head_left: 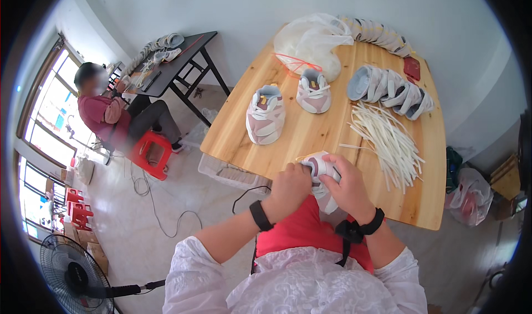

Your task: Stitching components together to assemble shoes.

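Between my hands, at the table's near edge, is a small white and mauve sneaker [321, 166]. Its lower end hangs over my lap. My left hand [292, 185] is closed on the left side of the shoe, with its fingertips partly hidden. On the right, my right hand [349, 187] grips the sneaker, thumb and fingers over the lace area. Farther off stand a pink and white sneaker [265, 120] and another laced sneaker [314, 94]. To the right of my hands lies a loose heap of flat white laces [386, 145], one stretching out toward the shoe.
The wooden table [233, 131] also holds a clear plastic bag [310, 42], nested rows of shoes [382, 89] and a red phone-like object [412, 68]. A plastic bin [230, 170] sits under its left edge. At left, a person [105, 106] works at a black table [191, 50]; a fan [75, 275] stands nearer.
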